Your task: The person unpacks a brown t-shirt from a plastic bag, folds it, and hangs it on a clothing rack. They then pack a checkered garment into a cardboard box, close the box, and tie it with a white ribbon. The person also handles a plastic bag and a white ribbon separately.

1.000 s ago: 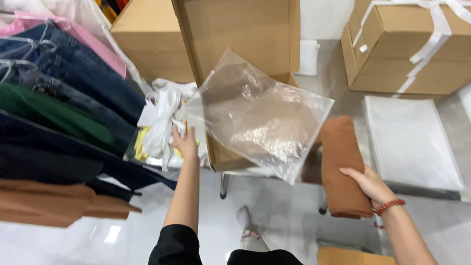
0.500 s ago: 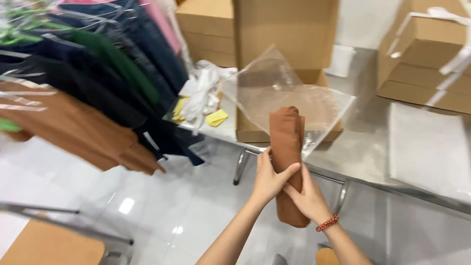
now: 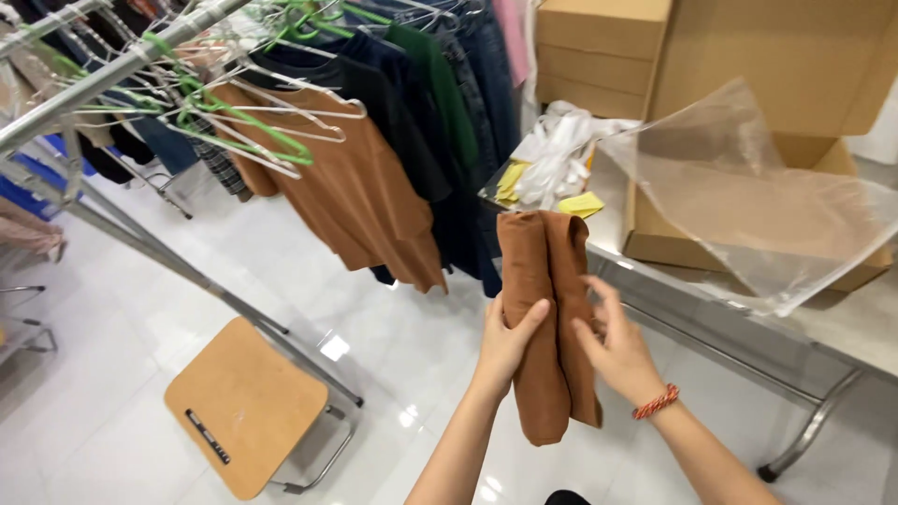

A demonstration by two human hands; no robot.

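- The brown folded garment (image 3: 547,318) stands upright in the air, near the middle of the scene, clear of the worktop (image 3: 842,323).
- The left hand (image 3: 505,339) grasps its left side, thumb wrapped across the front.
- The right hand (image 3: 622,348) presses flat against its right side, fingers spread, steadying rather than clenching.
- By the look of it, the folding is done: the cloth sits in a tight, narrow roll.
- The clear plastic bag (image 3: 748,201) lies empty on the worktop, far right, apart from the garment, so bagging appears not yet begun.
- More shirts hang on the rack (image 3: 140,65), far left.
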